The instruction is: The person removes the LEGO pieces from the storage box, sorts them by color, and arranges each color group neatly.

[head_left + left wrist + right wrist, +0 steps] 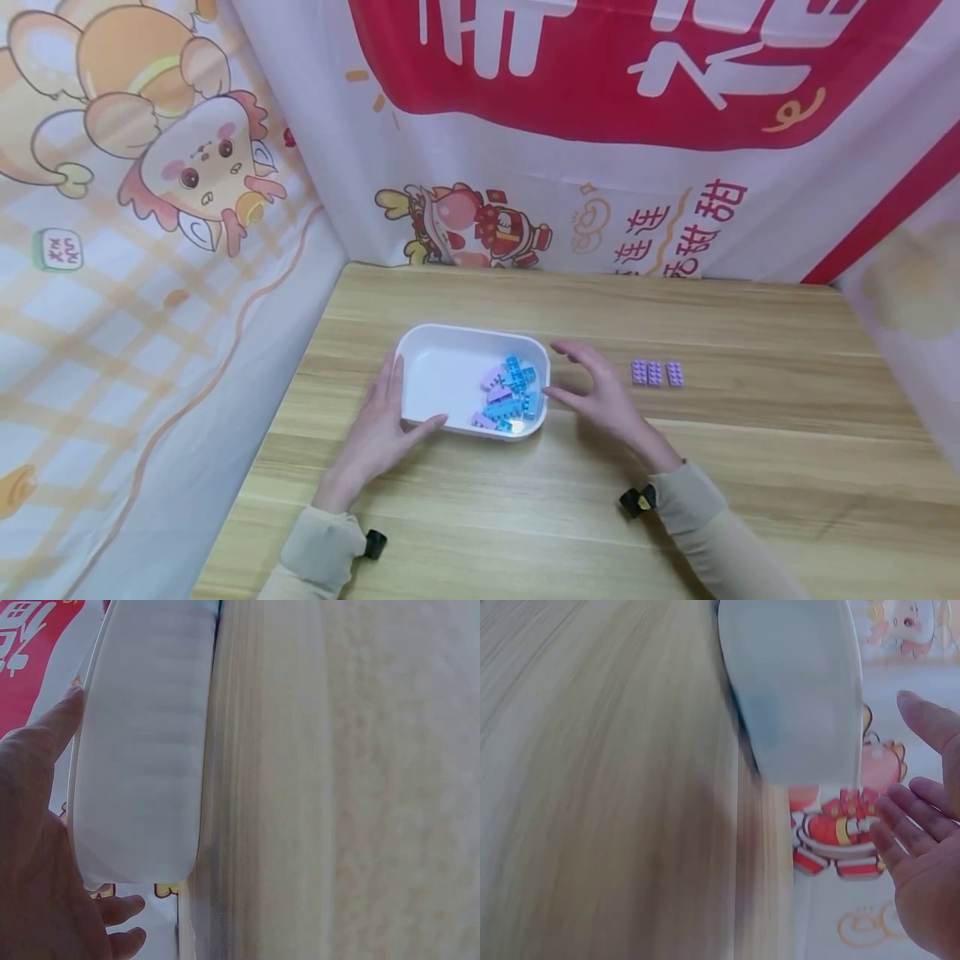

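Note:
A white plastic box [437,371] sits on the table. Light blue building bricks [503,409] and pale purple building bricks [492,379] are heaped at its right end. My left hand [378,437] spans its near left corner, fingers along the left end and thumb at the near rim. In the left wrist view the thumb [64,720] lies against the rim, and other fingertips show past the box's end. My right hand [603,402] is beside the right end, thumb and fingers spread. The right wrist view shows a gap between this hand [926,840] and the box wall [795,690].
Several purple bricks [655,373] lie in a short row on the wooden table [525,517], right of my right hand. Printed cloth [585,167] hangs behind the table's back edge, and more printed cloth [150,333] covers the left side.

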Motion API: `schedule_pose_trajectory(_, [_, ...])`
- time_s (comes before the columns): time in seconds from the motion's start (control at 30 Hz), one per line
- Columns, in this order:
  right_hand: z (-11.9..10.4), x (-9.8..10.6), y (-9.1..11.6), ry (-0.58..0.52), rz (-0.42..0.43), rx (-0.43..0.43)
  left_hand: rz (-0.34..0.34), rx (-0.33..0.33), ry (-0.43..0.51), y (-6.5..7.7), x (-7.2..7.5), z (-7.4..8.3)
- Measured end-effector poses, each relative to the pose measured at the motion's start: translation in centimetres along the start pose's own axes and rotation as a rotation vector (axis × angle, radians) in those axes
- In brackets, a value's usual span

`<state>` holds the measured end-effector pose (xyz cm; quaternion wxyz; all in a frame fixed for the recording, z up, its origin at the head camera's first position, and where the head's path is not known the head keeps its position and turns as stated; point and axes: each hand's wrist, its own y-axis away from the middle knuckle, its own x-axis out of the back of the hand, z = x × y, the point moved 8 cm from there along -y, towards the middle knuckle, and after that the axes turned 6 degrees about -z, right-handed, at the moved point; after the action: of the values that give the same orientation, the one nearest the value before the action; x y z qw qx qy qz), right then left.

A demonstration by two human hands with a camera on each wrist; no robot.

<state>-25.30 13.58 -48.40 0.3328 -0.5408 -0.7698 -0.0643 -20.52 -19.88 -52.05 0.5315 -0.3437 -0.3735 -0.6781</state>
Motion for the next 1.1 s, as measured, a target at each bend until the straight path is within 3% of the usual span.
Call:
schedule_pose_trajectory(0.33, [-1.8,-3.0,-2.4,-0.043,-0.089,0.021,0.002,0.000,-0.002,0.2,0.0,-0.1])
schedule_pose_trajectory(0.67, [-2.2,-5.9,-3.7,0.014,-0.275,-0.018,-0.002,-0.004,0.012,0.1,-0.1,0.0])
schedule_pose_trajectory(0.87, [-2.5,-7.2,-4.4,0.138,-0.349,-0.013,-0.001,-0.004,0.019,0.1,0.0,0.0])
schedule_pose_trajectory(1.1, [-3.3,-8.2,-5.2,0.358,-0.383,0.085,0.002,-0.008,0.010,0.1,0.1,0.0])
